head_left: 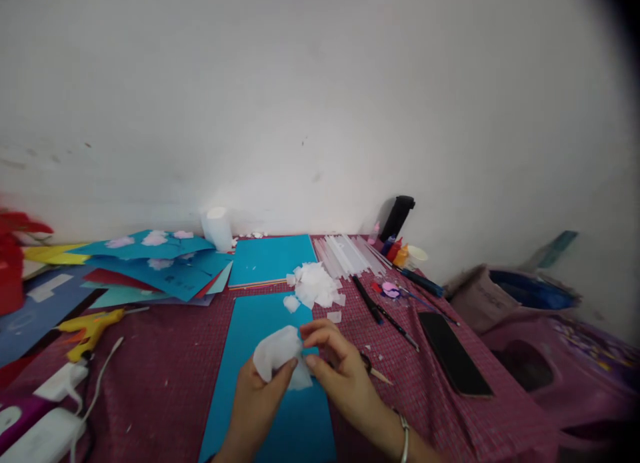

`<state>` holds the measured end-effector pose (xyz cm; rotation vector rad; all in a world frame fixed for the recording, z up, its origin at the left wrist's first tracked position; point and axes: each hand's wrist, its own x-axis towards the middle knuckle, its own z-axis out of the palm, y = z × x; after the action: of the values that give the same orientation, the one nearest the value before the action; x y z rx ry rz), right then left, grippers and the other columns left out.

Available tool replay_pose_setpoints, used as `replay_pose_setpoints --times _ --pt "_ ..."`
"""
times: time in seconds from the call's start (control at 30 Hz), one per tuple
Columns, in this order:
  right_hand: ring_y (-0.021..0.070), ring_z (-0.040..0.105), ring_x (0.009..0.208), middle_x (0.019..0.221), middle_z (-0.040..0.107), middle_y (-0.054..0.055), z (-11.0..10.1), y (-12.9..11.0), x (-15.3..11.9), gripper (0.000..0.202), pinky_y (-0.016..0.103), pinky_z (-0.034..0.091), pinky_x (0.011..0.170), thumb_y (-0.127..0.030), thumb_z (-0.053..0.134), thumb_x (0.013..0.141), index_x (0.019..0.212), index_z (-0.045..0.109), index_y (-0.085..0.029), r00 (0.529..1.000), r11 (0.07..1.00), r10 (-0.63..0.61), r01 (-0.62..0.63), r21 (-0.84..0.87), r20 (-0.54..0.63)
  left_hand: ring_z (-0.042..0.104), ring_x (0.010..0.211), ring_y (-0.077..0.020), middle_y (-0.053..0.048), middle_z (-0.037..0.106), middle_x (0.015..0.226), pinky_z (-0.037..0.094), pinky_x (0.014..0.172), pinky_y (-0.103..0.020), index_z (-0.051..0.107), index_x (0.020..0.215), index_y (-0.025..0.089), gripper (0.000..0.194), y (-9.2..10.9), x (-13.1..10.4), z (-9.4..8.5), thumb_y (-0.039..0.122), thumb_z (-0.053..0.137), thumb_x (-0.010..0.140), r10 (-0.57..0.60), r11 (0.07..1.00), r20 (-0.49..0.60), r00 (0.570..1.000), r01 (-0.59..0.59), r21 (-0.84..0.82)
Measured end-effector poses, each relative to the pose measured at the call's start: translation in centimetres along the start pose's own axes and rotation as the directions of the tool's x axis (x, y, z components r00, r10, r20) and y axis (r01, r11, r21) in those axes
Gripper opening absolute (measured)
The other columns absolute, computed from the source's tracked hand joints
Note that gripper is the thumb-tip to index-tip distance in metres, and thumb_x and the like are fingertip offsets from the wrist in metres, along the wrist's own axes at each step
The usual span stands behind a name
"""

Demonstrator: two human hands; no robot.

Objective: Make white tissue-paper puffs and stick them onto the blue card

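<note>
A crumpled white tissue piece [278, 349] is pinched between the thumb and fingers of my left hand [260, 396], above a blue sheet [295, 429]. My right hand [345, 376] is at the tissue's right edge, its fingers curved and its thumb apart from the index finger. Another thin white piece hangs just below, between the hands. Behind them, a pile of white paper squares [315, 284] lies at the top of the blue sheet. Scissors [366, 363] show partly behind my right hand.
A stack of blue sheets [273, 257] and glue sticks [345, 255] lie at the back. Decorated blue cards [175, 269] and a yellow glue gun [90, 329] are left. Pens [397, 328], paint bottles [395, 249] and a black phone [455, 353] are right.
</note>
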<state>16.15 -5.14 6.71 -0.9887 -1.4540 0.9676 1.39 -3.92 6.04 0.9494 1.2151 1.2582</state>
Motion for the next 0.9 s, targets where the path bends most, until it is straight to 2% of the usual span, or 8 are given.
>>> replay_pose_setpoints --times 0.1,0.23,0.43,0.57,0.67,0.73,0.8,0.9 --pt "0.0204 0.055 0.104 0.107 0.058 0.006 1.4 0.4 0.6 0.012 0.034 0.043 0.09 -0.017 0.061 0.079 0.091 0.061 -0.021 1.0 0.996 0.024 -0.024 0.088 -0.003 0.064 0.079 -0.0236 -0.002 0.07 0.074 0.052 0.071 -0.026 0.069 0.074 0.02 0.023 -0.1 -0.1 -0.1 0.017 0.08 0.054 0.033 0.999 -0.003 0.999 -0.033 0.018" --pt "0.019 0.057 0.096 0.098 0.059 0.004 1.9 0.7 0.8 0.01 0.032 0.044 0.084 -0.018 0.062 0.079 0.088 0.06 -0.021 0.998 0.986 0.061 -0.059 0.154 -0.011 0.062 0.079 -0.0233 0.001 0.061 0.06 0.05 0.067 -0.025 0.065 0.065 0.021 0.016 -1.2 -0.2 -0.8 0.017 0.078 0.058 0.11 0.989 0.013 0.994 -0.11 0.1" --pt "0.0176 0.057 0.088 0.09 0.061 0.003 2.2 0.3 0.8 0.002 0.029 0.044 0.079 -0.02 0.064 0.077 0.078 0.063 -0.019 0.998 0.994 0.033 -0.027 0.104 -0.061 0.061 0.085 -0.0239 0.0 0.059 0.06 0.049 0.066 -0.023 0.062 0.064 0.022 0.016 -2.1 -0.3 -0.9 0.021 0.078 0.06 0.11 0.983 0.028 0.993 -0.113 0.142" --pt "0.0154 0.056 0.075 0.076 0.061 0.0 2.3 0.7 0.7 0.005 0.026 0.044 0.069 -0.022 0.063 0.076 0.073 0.06 -0.019 0.985 0.987 0.122 -0.108 0.117 -0.118 0.061 0.077 -0.0215 0.001 0.061 0.06 0.047 0.061 -0.021 0.061 0.063 0.022 0.019 -2.2 -0.5 -0.7 0.019 0.079 0.058 0.092 0.989 -0.004 0.996 -0.091 0.119" --pt "0.0147 0.054 0.071 0.073 0.059 0.0 2.3 0.9 0.8 0.009 0.026 0.042 0.064 -0.024 0.063 0.076 0.071 0.057 -0.019 0.976 0.979 0.165 -0.144 0.146 -0.14 0.06 0.07 -0.0181 0.001 0.065 0.068 0.046 0.06 -0.021 0.064 0.07 0.021 0.021 -2.1 -0.8 -0.6 0.02 0.08 0.057 0.053 0.991 -0.023 0.998 -0.05 0.126" --pt "0.0143 0.053 0.069 0.071 0.058 -0.001 2.2 1.0 0.8 0.012 0.025 0.041 0.062 -0.026 0.063 0.075 0.07 0.056 -0.018 0.975 0.975 0.175 -0.152 0.161 -0.139 0.06 0.069 -0.0166 0.001 0.067 0.074 0.047 0.062 -0.021 0.065 0.079 0.02 0.03 -1.9 -0.9 -0.7 0.019 0.081 0.054 0.003 0.997 -0.013 1.0 -0.002 0.071" --pt "0.0136 0.051 0.066 0.068 0.056 -0.001 2.1 1.1 0.8 0.014 0.024 0.04 0.059 -0.027 0.063 0.074 0.068 0.056 -0.018 0.973 0.974 0.184 -0.162 0.161 -0.135 0.06 0.066 -0.0152 0.001 0.067 0.074 0.048 0.061 -0.02 0.063 0.086 0.019 0.04 -1.7 -0.7 -0.9 0.019 0.083 0.052 -0.051 0.997 0.043 0.998 0.054 -0.06" --pt "0.0129 0.049 0.064 0.067 0.055 -0.002 2.0 1.1 0.7 0.015 0.024 0.038 0.056 -0.028 0.065 0.072 0.068 0.054 -0.019 0.969 0.967 0.209 -0.184 0.175 -0.134 0.057 0.059 -0.0125 0.002 0.064 0.067 0.045 0.055 -0.02 0.059 0.084 0.018 0.038 -1.7 -0.2 -1.2 0.023 0.082 0.054 -0.1 0.96 0.139 0.985 0.132 -0.247"
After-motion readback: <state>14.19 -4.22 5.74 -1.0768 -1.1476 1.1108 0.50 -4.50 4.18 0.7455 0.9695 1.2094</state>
